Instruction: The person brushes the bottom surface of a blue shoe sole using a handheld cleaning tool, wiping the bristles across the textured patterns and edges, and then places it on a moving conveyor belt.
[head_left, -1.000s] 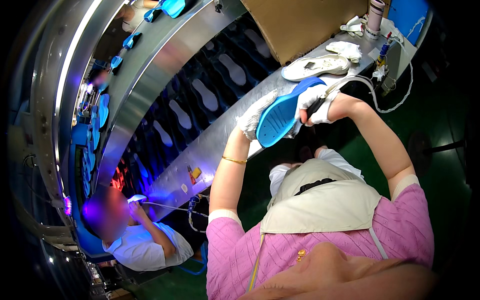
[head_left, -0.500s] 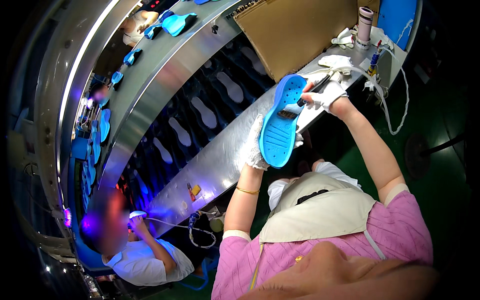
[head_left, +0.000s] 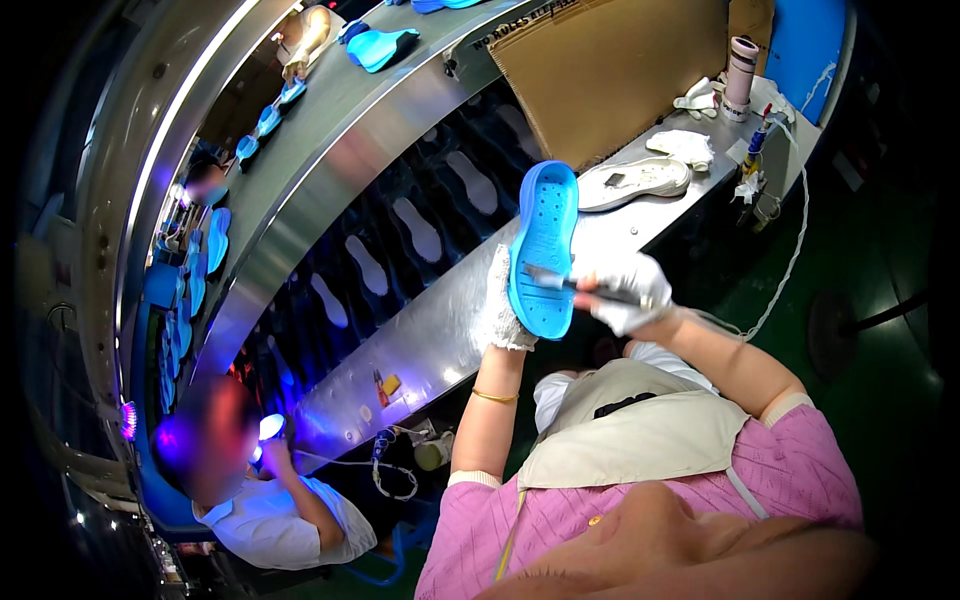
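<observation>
My left hand (head_left: 503, 300), in a white knit glove, holds a blue shoe sole (head_left: 546, 225) from its left side, fingers behind it. The sole stands nearly upright over the bench edge, its hollow, ribbed inner side facing me. Small holes dot its upper part. In my right hand (head_left: 628, 292), also gloved with some fingertips bare, is a brush (head_left: 548, 277). Its bristles lie at the ribbed lower half of the sole; motion blurs the brush and fingers. Behind the sole, on the metal bench, rests a white shoe sole (head_left: 640, 182) with a dark patch inside.
Blue soles (head_left: 218, 236) ride a curved conveyor (head_left: 310, 150) on the left. Cardboard (head_left: 610, 75) leans behind the bench (head_left: 400, 350). White gloves (head_left: 685, 148), a pink bottle (head_left: 741, 70) and a hose (head_left: 803, 200) are at right. A co-worker (head_left: 290, 520) holds a glowing object at lower left.
The blue sole has shifted left and turned more upright. My right hand has come down, carrying the brush from mid-sole to the lower half. The white sole behind is now more exposed.
</observation>
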